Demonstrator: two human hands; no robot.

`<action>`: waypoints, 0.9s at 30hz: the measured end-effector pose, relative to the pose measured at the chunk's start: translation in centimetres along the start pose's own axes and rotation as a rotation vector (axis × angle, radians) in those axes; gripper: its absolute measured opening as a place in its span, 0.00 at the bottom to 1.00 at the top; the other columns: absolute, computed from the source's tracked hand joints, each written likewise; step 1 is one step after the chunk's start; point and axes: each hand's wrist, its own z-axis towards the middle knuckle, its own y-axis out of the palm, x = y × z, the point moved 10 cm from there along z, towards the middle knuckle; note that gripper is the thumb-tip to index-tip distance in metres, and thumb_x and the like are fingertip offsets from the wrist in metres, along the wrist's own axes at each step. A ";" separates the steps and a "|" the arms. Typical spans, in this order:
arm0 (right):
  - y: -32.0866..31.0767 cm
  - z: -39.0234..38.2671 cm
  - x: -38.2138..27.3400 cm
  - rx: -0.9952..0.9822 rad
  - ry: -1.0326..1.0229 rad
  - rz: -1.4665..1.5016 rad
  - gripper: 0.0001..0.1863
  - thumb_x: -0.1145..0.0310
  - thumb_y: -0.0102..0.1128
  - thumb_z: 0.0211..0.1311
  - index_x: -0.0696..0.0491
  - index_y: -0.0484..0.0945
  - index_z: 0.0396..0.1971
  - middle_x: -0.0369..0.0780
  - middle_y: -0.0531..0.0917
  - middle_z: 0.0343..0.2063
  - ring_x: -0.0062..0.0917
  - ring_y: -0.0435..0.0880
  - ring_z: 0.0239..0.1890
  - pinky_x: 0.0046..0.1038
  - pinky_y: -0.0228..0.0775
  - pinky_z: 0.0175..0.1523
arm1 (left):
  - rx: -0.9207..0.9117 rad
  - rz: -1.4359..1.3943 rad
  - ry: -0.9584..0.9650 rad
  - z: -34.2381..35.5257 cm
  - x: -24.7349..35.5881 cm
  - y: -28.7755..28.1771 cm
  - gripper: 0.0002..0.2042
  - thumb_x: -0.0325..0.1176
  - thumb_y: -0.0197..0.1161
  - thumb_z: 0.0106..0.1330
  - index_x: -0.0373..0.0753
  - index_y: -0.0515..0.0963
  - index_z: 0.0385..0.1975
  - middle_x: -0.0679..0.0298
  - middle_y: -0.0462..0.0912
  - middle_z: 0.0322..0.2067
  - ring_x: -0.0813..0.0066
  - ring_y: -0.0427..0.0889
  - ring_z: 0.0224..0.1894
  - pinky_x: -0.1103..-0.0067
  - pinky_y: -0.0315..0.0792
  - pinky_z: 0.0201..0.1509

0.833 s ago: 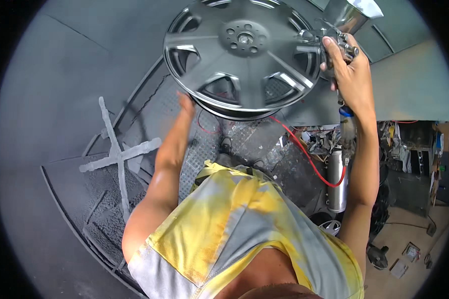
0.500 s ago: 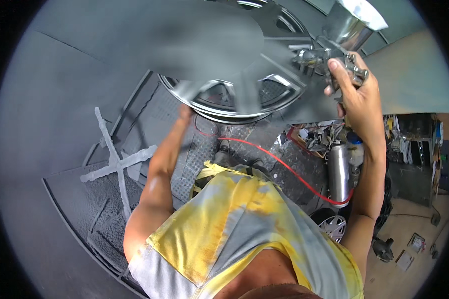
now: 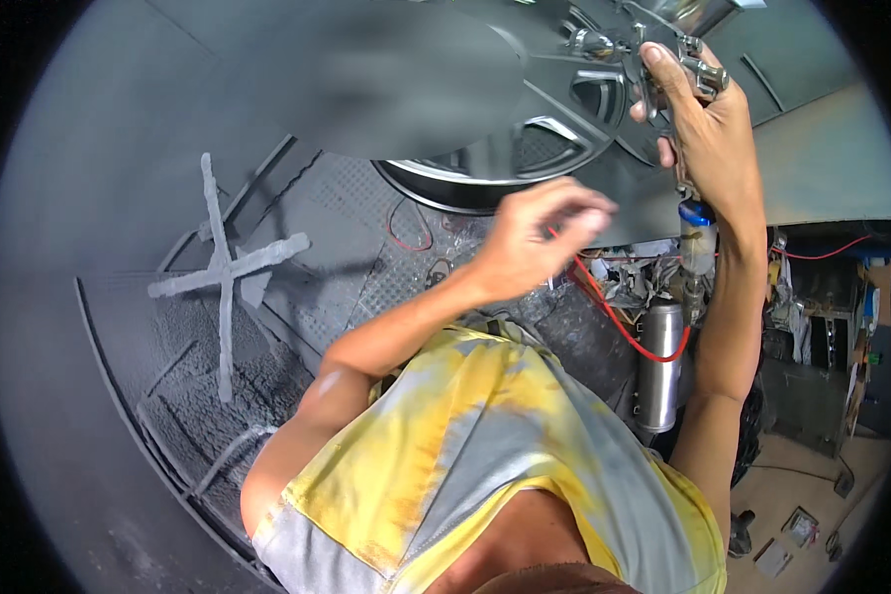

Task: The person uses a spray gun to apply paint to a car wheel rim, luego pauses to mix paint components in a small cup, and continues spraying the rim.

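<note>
My right hand (image 3: 708, 119) grips a metal spray gun (image 3: 643, 59), thumb over its back, beside the rim of a dark grey alloy wheel (image 3: 554, 148). The gun's cup is cut off by the upper edge. Below the gun's handle hangs a clear filter with a blue top (image 3: 698, 238). My left hand (image 3: 540, 238) is curled in front of my body, its fingertips blurred, with a red hose (image 3: 619, 322) running into it. From there the hose slopes down to the filter's lower end. A blurred dark round shape hides much of the wheel.
A grey-coated cross-shaped stand (image 3: 226, 267) is at the left by a dark rough panel (image 3: 208, 426). A metal cylinder (image 3: 660, 366) stands below my right forearm, near crumpled paper scraps (image 3: 643, 277). Shelves (image 3: 812, 337) with clutter are at the right.
My left hand has come away from the wheel's lower left edge toward the middle. The right hand with the spray gun has moved up. The red hose now hangs higher and steeper.
</note>
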 end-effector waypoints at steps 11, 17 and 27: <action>-6.0 -10.2 0.8 0.035 0.016 0.067 0.12 0.60 0.61 0.72 0.54 0.78 0.41 0.33 0.81 0.25 0.09 0.77 0.23 0.14 0.62 0.20 | -0.200 -0.977 -0.261 -0.7 0.8 16.5 0.07 0.24 0.65 0.69 0.30 0.78 0.42 0.63 0.81 0.39 0.76 0.84 0.41 0.77 0.81 0.50; -9.6 -11.4 -0.3 0.133 0.010 0.066 0.13 0.59 0.60 0.73 0.55 0.78 0.41 0.37 0.82 0.25 0.10 0.75 0.19 0.14 0.59 0.16 | -0.193 -0.865 -0.178 -0.3 1.8 18.3 0.06 0.21 0.65 0.68 0.26 0.80 0.41 0.62 0.80 0.41 0.73 0.84 0.44 0.76 0.84 0.48; -6.7 -11.4 1.7 -0.039 0.100 0.116 0.12 0.60 0.60 0.73 0.54 0.78 0.39 0.30 0.77 0.24 0.10 0.78 0.24 0.14 0.63 0.18 | -0.227 -0.737 -0.257 -3.2 -3.7 16.4 0.12 0.28 0.54 0.76 0.27 0.79 0.50 0.58 0.82 0.45 0.72 0.84 0.46 0.76 0.80 0.54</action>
